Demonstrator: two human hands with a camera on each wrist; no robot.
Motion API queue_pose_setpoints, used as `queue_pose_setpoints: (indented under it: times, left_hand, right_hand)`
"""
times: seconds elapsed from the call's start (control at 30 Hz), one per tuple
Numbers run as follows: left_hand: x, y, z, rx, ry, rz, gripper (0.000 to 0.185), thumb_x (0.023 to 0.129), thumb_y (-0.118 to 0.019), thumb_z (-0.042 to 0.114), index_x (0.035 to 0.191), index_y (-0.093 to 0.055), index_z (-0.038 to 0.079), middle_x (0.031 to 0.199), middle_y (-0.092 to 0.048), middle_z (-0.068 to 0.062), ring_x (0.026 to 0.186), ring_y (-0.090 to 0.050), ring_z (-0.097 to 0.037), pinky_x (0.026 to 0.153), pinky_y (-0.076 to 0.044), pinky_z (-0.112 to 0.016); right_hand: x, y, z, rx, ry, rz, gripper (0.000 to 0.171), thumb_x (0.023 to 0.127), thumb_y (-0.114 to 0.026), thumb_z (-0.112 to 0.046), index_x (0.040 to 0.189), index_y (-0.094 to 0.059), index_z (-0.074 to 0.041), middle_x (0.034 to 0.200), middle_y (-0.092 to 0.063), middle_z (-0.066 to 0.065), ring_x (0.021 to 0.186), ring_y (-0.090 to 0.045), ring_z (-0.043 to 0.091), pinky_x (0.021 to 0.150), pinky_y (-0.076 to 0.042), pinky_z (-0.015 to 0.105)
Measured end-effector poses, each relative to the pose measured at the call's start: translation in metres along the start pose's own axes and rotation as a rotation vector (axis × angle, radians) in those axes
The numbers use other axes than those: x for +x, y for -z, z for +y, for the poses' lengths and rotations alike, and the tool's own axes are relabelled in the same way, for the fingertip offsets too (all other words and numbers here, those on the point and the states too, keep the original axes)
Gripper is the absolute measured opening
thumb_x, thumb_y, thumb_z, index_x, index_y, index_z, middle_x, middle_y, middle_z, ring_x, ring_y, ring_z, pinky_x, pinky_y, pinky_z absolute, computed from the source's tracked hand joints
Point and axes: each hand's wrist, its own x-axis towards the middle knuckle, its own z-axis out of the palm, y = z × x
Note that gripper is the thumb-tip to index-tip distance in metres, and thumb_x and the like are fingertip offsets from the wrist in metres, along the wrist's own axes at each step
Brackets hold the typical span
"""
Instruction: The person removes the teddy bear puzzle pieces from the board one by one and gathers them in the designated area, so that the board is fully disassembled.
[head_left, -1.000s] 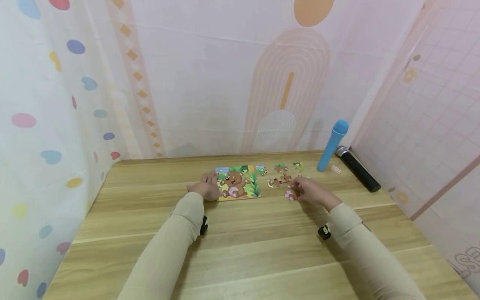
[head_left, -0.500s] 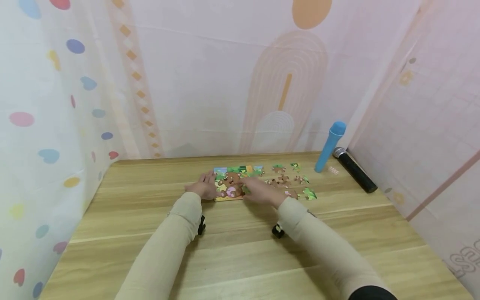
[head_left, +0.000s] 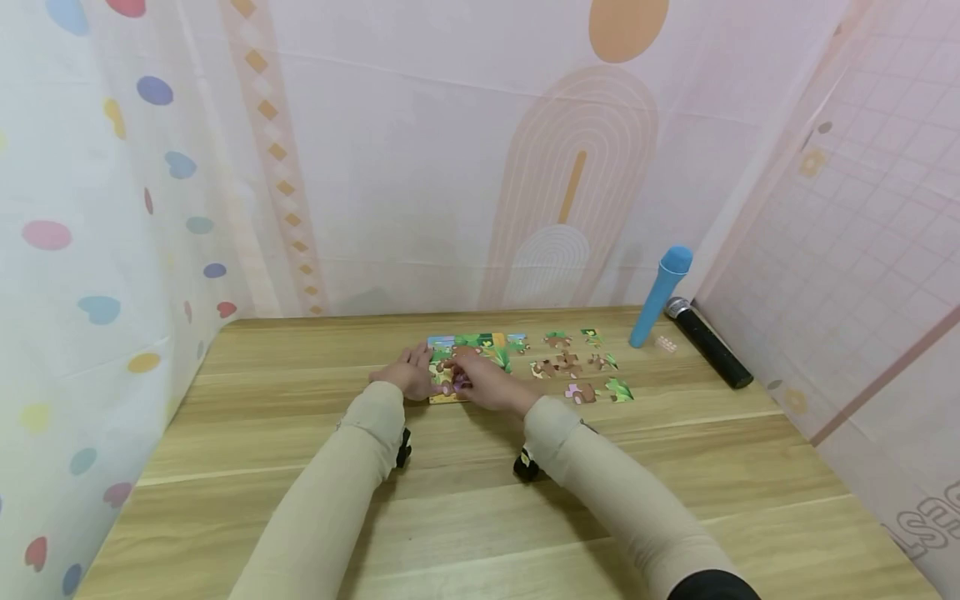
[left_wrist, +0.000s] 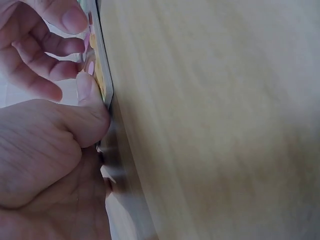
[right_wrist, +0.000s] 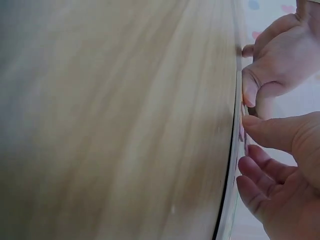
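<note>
Two hands on puzzle board (head_left: pixel 480 354) | left hand (head_left: pixel 411 377) steadies | right hand (head_left: pixel 480 382) presses piece | no readable writing

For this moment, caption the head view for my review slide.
Both hands, left hand and right hand, meet on a bear jigsaw puzzle; loose puzzle pieces lie beside it.

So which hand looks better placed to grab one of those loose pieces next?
Probably the right hand: the loose pieces lie on its side of the puzzle, while the left hand rests at the puzzle's left edge.

A child's play corner: pastel patterned curtains (head_left: pixel 112 208) enclose a wooden table (head_left: pixel 480 500).
</note>
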Motion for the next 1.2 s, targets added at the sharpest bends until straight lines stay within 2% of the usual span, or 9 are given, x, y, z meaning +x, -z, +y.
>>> queue_pose_setpoints:
  times: [0.2,0.4,0.57,0.7,0.8,0.93,1.03,1.1,1.2]
  left_hand:
    - [-0.001,0.002,-0.001,0.018,0.007,-0.009,0.083,0.105,-0.051,0.046,0.165,-0.004,0.011,0.171,0.007,-0.009,0.156,0.002,-0.032,0.109,-0.015,-0.079]
    - [-0.001,0.003,-0.002,0.009,0.002,-0.012,0.081,0.106,-0.051,0.041,0.165,-0.005,0.01,0.171,0.006,-0.01,0.156,0.002,-0.032,0.11,-0.013,-0.079]
    - [-0.004,0.001,0.001,-0.003,-0.015,-0.016,0.081,0.106,-0.051,0.04,0.164,-0.004,0.009,0.17,0.007,-0.011,0.156,0.004,-0.033,0.11,-0.011,-0.079]
    - [-0.001,0.0,0.002,0.004,-0.016,-0.019,0.082,0.106,-0.051,0.041,0.164,-0.003,0.008,0.17,0.008,-0.011,0.156,0.004,-0.033,0.11,-0.012,-0.079]
    - [0.001,0.002,-0.002,0.012,-0.006,-0.007,0.085,0.104,-0.053,0.044,0.164,-0.003,0.009,0.17,0.008,-0.011,0.156,0.003,-0.033,0.111,-0.012,-0.078]
    - [0.003,0.005,-0.007,0.018,-0.005,-0.003,0.087,0.103,-0.055,0.046,0.164,-0.005,0.008,0.17,0.008,-0.011,0.156,0.003,-0.034,0.116,-0.013,-0.071]
    - [0.009,0.003,-0.013,0.015,-0.02,-0.016,0.089,0.103,-0.056,0.046,0.163,-0.006,0.005,0.17,0.007,-0.013,0.155,0.003,-0.037,0.119,-0.011,-0.065]
    - [0.009,0.004,-0.015,0.005,-0.027,-0.022,0.089,0.103,-0.056,0.046,0.163,-0.006,0.003,0.17,0.006,-0.015,0.155,0.003,-0.038,0.12,-0.011,-0.064]
    - [0.013,0.003,-0.02,-0.043,-0.055,-0.005,0.092,0.102,-0.057,0.046,0.162,-0.005,0.0,0.168,-0.001,-0.023,0.153,-0.003,-0.044,0.12,-0.011,-0.063]
  right_hand:
    - [0.004,0.002,-0.005,-0.044,-0.008,0.019,0.043,0.094,-0.068,0.004,0.136,-0.056,0.003,0.124,-0.056,0.016,0.096,-0.061,0.019,0.082,-0.052,0.025]
    - [0.004,0.008,-0.007,-0.039,-0.085,0.023,0.045,0.096,-0.068,0.001,0.138,-0.054,0.003,0.125,-0.06,0.015,0.106,-0.062,0.022,0.092,-0.053,0.03]
    - [-0.025,0.028,0.004,0.076,-0.2,0.03,0.051,0.097,-0.066,-0.001,0.145,-0.048,0.003,0.13,-0.059,0.014,0.113,-0.063,0.025,0.096,-0.054,0.033]
    - [-0.059,0.049,0.019,0.118,-0.254,0.056,0.048,0.095,-0.068,-0.001,0.139,-0.05,0.005,0.121,-0.06,0.013,0.107,-0.063,0.027,0.09,-0.056,0.035]
    - [-0.08,0.057,0.032,0.107,-0.236,0.08,0.044,0.093,-0.07,0.002,0.133,-0.054,0.007,0.117,-0.061,0.015,0.105,-0.063,0.029,0.089,-0.055,0.038]
    - [-0.097,0.056,0.046,-0.004,-0.189,0.051,0.035,0.092,-0.073,0.0,0.123,-0.058,0.006,0.113,-0.062,0.014,0.106,-0.062,0.028,0.092,-0.052,0.039]
    - [-0.102,0.054,0.05,-0.067,-0.143,0.016,0.025,0.092,-0.073,0.001,0.112,-0.059,0.003,0.104,-0.061,0.01,0.097,-0.059,0.023,0.088,-0.05,0.04]
    - [-0.102,0.053,0.052,-0.097,-0.111,0.006,0.022,0.091,-0.074,0.002,0.105,-0.058,0.002,0.099,-0.06,0.009,0.092,-0.057,0.022,0.091,-0.048,0.043]
    - [-0.102,0.054,0.051,-0.108,-0.127,-0.004,0.025,0.09,-0.075,0.003,0.109,-0.059,0.004,0.101,-0.062,0.01,0.095,-0.058,0.023,0.094,-0.047,0.045]
